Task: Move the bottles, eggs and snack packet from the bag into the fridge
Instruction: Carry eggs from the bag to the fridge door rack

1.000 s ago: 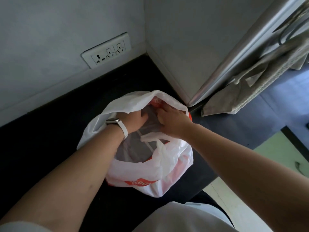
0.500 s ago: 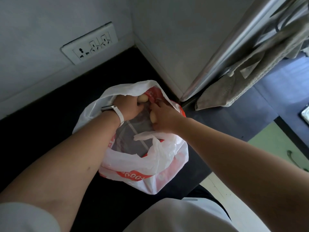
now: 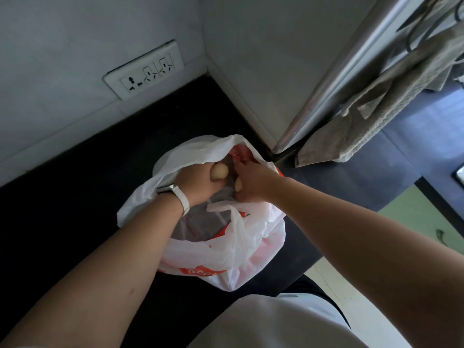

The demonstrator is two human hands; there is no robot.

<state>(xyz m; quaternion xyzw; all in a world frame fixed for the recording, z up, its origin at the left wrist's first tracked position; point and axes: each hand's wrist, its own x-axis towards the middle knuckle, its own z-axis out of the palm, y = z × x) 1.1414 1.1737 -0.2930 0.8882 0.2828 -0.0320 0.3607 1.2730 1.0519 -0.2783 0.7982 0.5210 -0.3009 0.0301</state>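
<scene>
A white plastic bag [image 3: 226, 249] with red print sits open on the black counter [image 3: 75, 222]. Both hands are at its mouth. My left hand [image 3: 195, 184], with a white watch on the wrist, is closed around a pale brown egg [image 3: 219, 172] held just above the bag's opening. My right hand [image 3: 253, 183] grips a second egg [image 3: 238, 188], mostly hidden by the fingers. Something clear and boxy shows inside the bag; I cannot tell what it is. The grey fridge [image 3: 324, 79] stands to the right, its door shut.
A white socket plate [image 3: 145, 71] is on the wall behind the counter. Beige towels [image 3: 376, 104] hang on the fridge door. The counter's edge runs below the bag, with light floor [image 3: 414, 222] to the right.
Both hands went into the bag and came up, each with an egg in it. The eggs now show more clearly above the bag's mouth.
</scene>
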